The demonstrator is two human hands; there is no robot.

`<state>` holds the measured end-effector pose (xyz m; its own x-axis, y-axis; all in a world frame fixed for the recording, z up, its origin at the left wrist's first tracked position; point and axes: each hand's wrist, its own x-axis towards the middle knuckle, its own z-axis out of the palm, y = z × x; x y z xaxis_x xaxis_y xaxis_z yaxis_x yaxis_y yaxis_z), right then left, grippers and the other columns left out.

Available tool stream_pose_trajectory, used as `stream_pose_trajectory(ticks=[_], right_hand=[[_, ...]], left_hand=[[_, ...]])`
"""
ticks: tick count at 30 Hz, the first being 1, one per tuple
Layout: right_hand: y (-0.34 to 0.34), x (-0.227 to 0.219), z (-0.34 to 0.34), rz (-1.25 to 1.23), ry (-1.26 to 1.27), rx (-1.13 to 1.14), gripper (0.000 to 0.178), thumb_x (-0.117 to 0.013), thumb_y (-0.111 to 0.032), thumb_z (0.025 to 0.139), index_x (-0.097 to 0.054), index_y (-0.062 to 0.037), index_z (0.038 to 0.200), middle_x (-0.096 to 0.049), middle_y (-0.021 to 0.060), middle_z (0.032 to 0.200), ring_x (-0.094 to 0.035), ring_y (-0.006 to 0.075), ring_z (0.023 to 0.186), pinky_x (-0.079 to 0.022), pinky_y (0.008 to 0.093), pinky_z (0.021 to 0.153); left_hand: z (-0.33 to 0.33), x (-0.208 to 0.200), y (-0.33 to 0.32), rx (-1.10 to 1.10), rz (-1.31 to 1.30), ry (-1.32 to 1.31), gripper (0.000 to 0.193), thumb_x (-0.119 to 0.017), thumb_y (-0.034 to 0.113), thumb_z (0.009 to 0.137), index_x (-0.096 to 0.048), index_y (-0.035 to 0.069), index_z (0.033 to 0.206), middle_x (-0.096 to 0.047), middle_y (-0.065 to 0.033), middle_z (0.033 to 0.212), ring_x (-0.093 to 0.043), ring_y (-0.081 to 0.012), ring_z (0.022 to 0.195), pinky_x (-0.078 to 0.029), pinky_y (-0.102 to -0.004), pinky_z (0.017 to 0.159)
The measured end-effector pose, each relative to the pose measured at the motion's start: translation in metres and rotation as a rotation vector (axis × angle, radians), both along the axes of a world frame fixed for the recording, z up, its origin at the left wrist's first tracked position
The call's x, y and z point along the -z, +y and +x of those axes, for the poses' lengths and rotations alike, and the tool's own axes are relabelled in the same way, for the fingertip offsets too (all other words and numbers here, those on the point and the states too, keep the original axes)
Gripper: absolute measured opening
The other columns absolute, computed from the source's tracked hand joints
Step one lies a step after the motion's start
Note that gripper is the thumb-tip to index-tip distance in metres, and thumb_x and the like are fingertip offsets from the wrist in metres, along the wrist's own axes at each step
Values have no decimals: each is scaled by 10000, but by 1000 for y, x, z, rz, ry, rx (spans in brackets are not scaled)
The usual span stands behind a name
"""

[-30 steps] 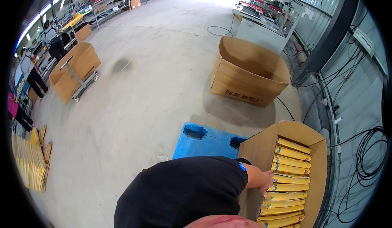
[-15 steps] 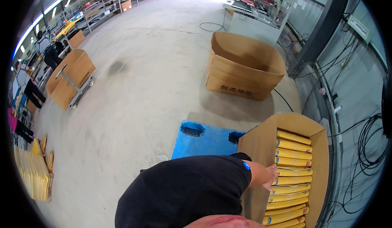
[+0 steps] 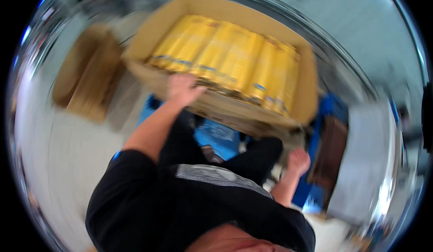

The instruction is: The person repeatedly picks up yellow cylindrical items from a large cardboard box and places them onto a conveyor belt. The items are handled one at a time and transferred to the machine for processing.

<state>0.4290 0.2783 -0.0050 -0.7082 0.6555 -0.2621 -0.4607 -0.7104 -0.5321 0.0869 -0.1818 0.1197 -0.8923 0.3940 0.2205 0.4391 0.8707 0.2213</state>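
A large open cardboard box (image 3: 221, 104) stands right in front of me. Long yellow packages (image 3: 239, 58) with blue marks lie side by side inside it, smeared by motion. My left hand (image 3: 184, 89) is hooked over the box's near rim toward its left end, thumb pointing right, close to the ends of the packages. Lower right, apart from the box, my right hand (image 3: 298, 161) hangs beside my leg. Its fingers look curled into a loose fist, and nothing shows in them, though the picture is blurred.
Another open cardboard box (image 3: 90, 71) stands on the floor to the left. Blue pallet parts (image 3: 216, 137) show under and in front of the packed box. Right of me are a brown stack (image 3: 331, 148) on blue and a pale grey sheet-like surface (image 3: 363, 157).
My view has swung right and down, so the packed box now lies straight ahead. My left hand stays at its rim, and my right hand has come into view.
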Motion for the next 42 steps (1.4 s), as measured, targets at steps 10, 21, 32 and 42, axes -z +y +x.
stream_pose_trajectory(ticks=[10, 21, 32, 42], right_hand=[[-48, -66, -12, -357, 26, 346, 874, -628, -372, 837, -109, -51, 1462, -368, 182, 1346, -487, 327, 1096, -415, 500, 952], [-95, -5, -35, -179, -206, 202, 428, -545, -290, 910, -459, -5, 1217, -534, 161, 1166, -532, 286, 1058, -460, 405, 911], [-51, -51, 20, -277, 180, 488, 646, -618, -348, 826, -336, -39, 1319, -431, 181, 1297, -505, 324, 1084, -432, 475, 926], [-25, -88, 15, -439, 310, 696, 901, -692, -553, 748, -304, -44, 1382, -396, 149, 1354, -504, 325, 1084, -459, 469, 908]], left_hand=[[-3, 63, -21, 47, 47, 217, 368, -590, 406, 853, -621, 106, 1064, -597, -97, 1071, -497, -284, 1071, -284, -440, 1042], [-3, 72, -27, 68, 102, 341, 345, -596, 383, 852, -608, 104, 1054, -596, -85, 1084, -497, -275, 1080, -287, -453, 1030], [-7, 76, -31, 91, 107, 309, 345, -598, 366, 851, -616, 95, 1064, -594, -91, 1095, -483, -290, 1078, -272, -442, 1043], [-7, 75, -28, 68, 94, 292, 353, -597, 384, 854, -619, 103, 1067, -596, -90, 1102, -489, -283, 1088, -263, -444, 1052]])
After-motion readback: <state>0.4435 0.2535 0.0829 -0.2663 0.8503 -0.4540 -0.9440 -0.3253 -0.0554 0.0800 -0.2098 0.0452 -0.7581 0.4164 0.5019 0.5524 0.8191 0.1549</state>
